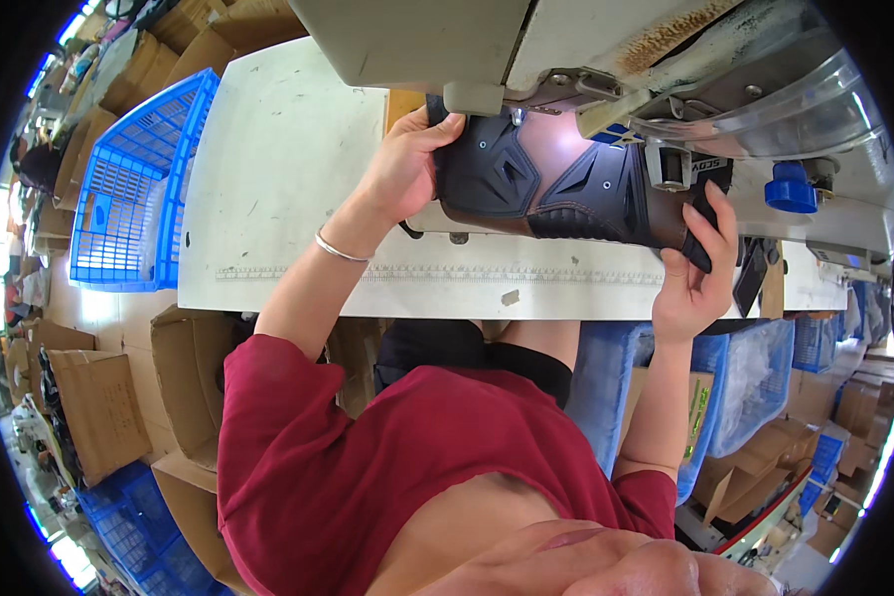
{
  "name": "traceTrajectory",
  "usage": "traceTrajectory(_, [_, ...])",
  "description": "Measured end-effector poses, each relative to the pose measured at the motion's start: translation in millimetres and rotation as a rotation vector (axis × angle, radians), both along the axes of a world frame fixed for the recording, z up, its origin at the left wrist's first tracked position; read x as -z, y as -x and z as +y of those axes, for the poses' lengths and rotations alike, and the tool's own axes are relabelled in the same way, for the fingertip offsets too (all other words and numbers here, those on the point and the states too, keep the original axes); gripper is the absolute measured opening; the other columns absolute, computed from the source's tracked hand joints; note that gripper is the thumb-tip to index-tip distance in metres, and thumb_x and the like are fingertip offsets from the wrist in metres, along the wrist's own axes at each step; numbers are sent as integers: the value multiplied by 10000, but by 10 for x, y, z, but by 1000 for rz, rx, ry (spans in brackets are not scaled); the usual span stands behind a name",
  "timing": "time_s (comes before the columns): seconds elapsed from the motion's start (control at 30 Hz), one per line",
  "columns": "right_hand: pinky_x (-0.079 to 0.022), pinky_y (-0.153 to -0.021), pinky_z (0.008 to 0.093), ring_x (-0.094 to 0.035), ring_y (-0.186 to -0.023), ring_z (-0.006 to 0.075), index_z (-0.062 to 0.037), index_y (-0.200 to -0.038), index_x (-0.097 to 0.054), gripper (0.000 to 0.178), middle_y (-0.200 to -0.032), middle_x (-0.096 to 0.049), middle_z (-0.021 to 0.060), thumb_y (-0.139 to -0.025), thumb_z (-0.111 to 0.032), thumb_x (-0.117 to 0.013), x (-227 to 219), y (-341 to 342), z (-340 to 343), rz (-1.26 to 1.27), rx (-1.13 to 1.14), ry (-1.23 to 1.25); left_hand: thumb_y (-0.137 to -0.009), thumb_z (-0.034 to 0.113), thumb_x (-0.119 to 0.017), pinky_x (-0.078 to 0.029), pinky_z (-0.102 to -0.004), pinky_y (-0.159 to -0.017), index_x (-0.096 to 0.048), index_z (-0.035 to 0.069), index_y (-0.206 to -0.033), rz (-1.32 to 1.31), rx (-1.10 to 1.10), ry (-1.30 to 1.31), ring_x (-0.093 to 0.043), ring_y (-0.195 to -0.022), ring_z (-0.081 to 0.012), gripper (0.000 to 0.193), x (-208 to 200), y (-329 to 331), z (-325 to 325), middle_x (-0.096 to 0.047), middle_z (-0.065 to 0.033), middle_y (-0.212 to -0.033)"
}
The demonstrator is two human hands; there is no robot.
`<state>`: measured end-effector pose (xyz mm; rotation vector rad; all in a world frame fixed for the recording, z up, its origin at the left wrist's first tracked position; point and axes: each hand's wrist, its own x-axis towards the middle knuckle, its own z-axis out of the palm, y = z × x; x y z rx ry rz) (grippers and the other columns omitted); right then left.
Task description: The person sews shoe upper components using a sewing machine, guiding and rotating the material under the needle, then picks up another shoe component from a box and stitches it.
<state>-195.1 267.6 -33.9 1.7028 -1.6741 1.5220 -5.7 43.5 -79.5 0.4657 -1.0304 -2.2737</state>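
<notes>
A black and brown boot upper (578, 199) with moulded panels and small eyelets lies sideways beneath the head of a sewing machine (417, 45). At its left end my left hand (404, 164) grips the black edge, thumb on top and the other fingers partly hidden. My right hand (698, 273) is closed on the dark strip at the opposite end, fingers curled over it. A bright lamp spot falls on the brown middle panel. A presser roller or foot (670, 167) stands over the right part of the upper; whether it touches cannot be made out.
The white table (278, 189) carries a printed ruler scale along its near edge. A blue plastic crate (124, 209) stands at the left. A blue knob (791, 187) juts from the machine at the right. Cardboard boxes (99, 412) and blue bins (755, 382) crowd the floor.
</notes>
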Motion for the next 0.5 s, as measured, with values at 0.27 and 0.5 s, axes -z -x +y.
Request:
traceTrajectory(0.27, [-417,-964,351,-528,-1134,287,48,-1108,-574,307,-1189,-566,191,-834,-69,-646,66,191,-133,-118,-94,56,-959,154,-521,-522,-308,-834,-591,12,-1116,-113,-106,-38,-621,-932,-136,223,-121,-49,187,-637,-36,-1051])
traceTrajectory(0.5, [-336,-1028,336,-476,-1175,219,51,-1182,-512,382,-1281,-494,141,-927,-225,-580,132,602,-252,-337,-181,-24,-953,144,-532,-514,-294,-805,-602,23,-1082,41,-191,-34,-616,-895,-118,190,-13,37,363,-638,-35,-1034])
